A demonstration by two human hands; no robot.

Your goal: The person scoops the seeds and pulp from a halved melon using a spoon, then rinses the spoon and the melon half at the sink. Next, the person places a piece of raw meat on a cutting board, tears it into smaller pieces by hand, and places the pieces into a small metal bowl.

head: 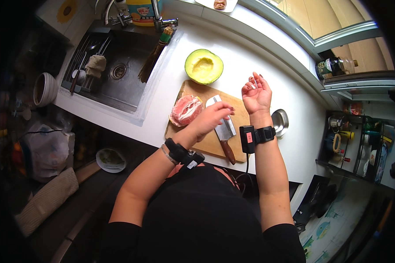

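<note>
My left hand [211, 119] hovers over a wooden cutting board [238, 108], fingers apart, between a peeled red pomelo piece [185, 111] and a cleaver [224, 130]. The cleaver lies on the board with its wooden handle towards me, its blade partly hidden by that hand. My right hand [257, 95] is raised at the board's right edge, palm up with fingers loosely curled, holding nothing. Beyond the board, a hollowed half of a green-rimmed fruit [204, 66], seemingly a melon or pomelo rind, rests cut side up. A small metal bowl [280, 122] stands right of my right wrist.
At the left is a dark sink [120, 95] with a rack, a cloth [95, 65] and a bristle brush [154, 54] on its right edge. Behind it stand a faucet and a yellow container [141, 13]. A window ledge runs along the back; a storage rack [349, 141] stands at the right.
</note>
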